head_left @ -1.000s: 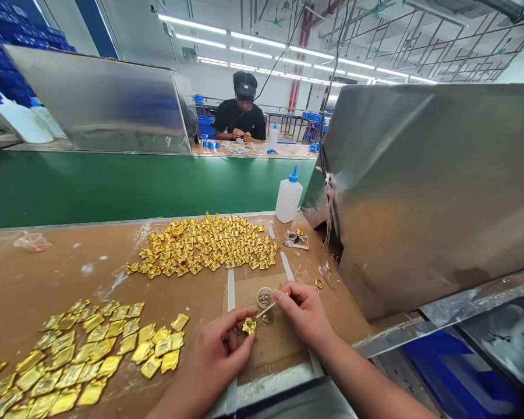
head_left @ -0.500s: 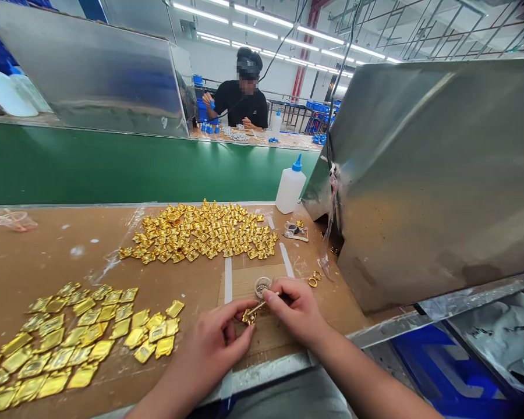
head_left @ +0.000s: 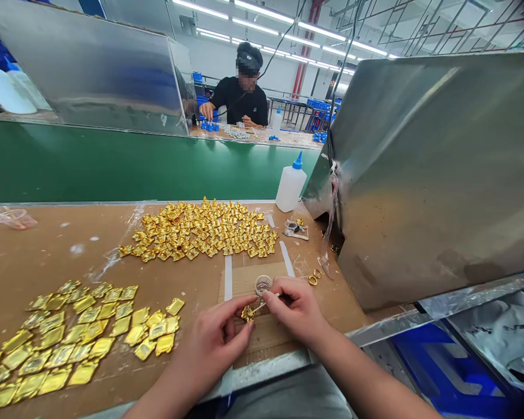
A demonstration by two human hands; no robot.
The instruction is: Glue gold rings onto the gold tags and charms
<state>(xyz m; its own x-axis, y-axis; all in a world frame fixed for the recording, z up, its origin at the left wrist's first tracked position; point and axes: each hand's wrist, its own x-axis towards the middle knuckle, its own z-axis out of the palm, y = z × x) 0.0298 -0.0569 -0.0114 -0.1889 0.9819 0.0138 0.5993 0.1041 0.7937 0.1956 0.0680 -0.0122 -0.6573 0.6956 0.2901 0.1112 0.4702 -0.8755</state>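
Between the thumb and fingers of my left hand (head_left: pixel 220 331) is a small gold metal piece (head_left: pixel 247 313). My right hand (head_left: pixel 294 305) pinches a thin light stick (head_left: pixel 261 305), its tip at the gold piece. Just beyond my fingers stands a small clear cup (head_left: pixel 262 283) on a cardboard sheet (head_left: pixel 240 279). A heap of small gold pieces (head_left: pixel 201 230) lies farther back on the table. To the left of my left hand, flat gold square pieces (head_left: pixel 61 337) are spread in rows.
A white bottle with a blue cap (head_left: pixel 290 185) stands at the table's back edge. Gold rings (head_left: pixel 313 280) lie right of my hands. A large metal panel (head_left: pixel 436 180) rises on the right. Across the green belt (head_left: pixel 135 166), a person (head_left: pixel 244 96) sits at another bench.
My hands stay nearly in place, with the gold piece and stick slightly shifted and turned. Across the belt, the other person's hand has lowered to the bench.
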